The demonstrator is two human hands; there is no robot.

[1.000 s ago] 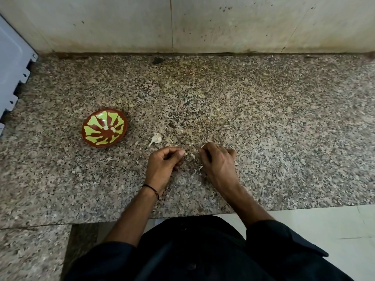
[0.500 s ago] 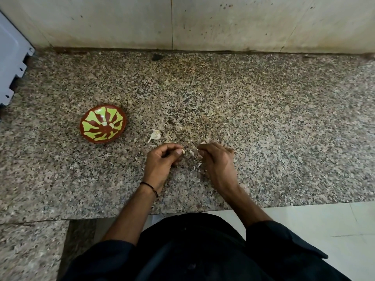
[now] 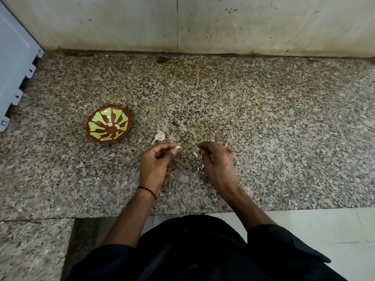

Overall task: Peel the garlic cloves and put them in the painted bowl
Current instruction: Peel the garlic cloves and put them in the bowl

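Partway: painted bowl [image 3: 95, 134] held two peeled cloves [image 3: 117, 126], left hand [image 3: 155, 159] pinched another clove [image 3: 177, 147] near it, right hand [image 3: 217, 159] fingers curled, contents unclear, garlic piece [image 3: 159, 136] left on counter [image 3: 263, 138].

Desk [image 3: 263, 128]: speckled granite slab, brown, grey and black; far edge meets a pale wall [image 3: 223, 25]; a seam crosses it at the near left corner.

On it:
- Painted bowl [image 3: 88, 129], red-brown with green petal pattern, upright, toward the left edge.
- Garlic piece [image 3: 159, 136], whitish with a short stalk, right of the bowl and apart from it, about mid-desk.
- Peel scraps [image 3: 195, 154], two small pale slivers, nearer the near edge than the garlic piece.
- Dark spot [image 3: 162, 59], close to the far edge.
- Pale stepped panel [image 3: 12, 67], overlapping the left edge; whether it rests on the desk cannot be told.
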